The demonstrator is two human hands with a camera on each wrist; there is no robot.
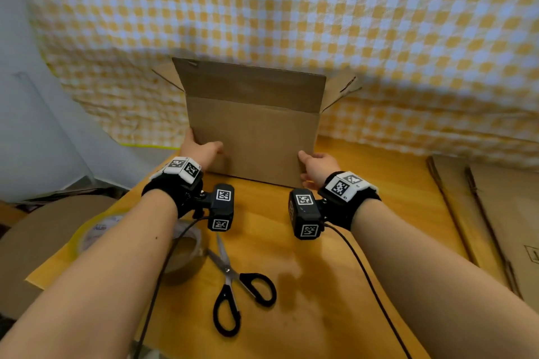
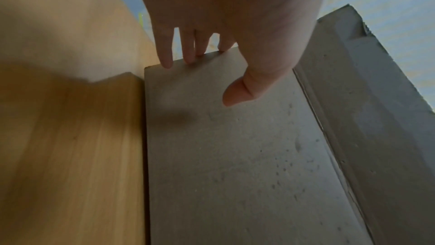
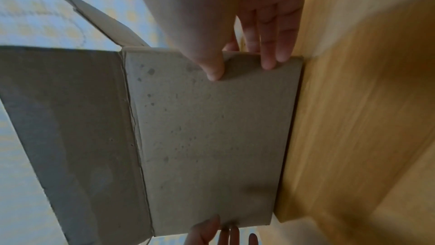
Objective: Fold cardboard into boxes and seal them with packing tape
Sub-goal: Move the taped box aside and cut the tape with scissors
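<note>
A brown cardboard box [image 1: 256,131] stands upright on the wooden table [image 1: 306,315] with its top flaps [image 1: 250,81] open. My left hand [image 1: 204,148] grips the box's lower left corner, thumb on the front face and fingers round the side edge. My right hand [image 1: 312,163] grips the lower right corner the same way. The left wrist view has my left hand [image 2: 207,79] with its fingers over the box [image 2: 235,156] edge. In the right wrist view my right hand [image 3: 242,70] pinches the box [image 3: 212,128] edge. A roll of packing tape [image 1: 186,245] lies partly hidden under my left forearm.
Black-handled scissors [image 1: 239,285] lie open on the table near me, beside the tape. A stack of flat cardboard [image 1: 495,213] lies at the right. More cardboard [image 1: 43,242] sits low at the left. A yellow checked cloth [image 1: 291,23] hangs just behind the box.
</note>
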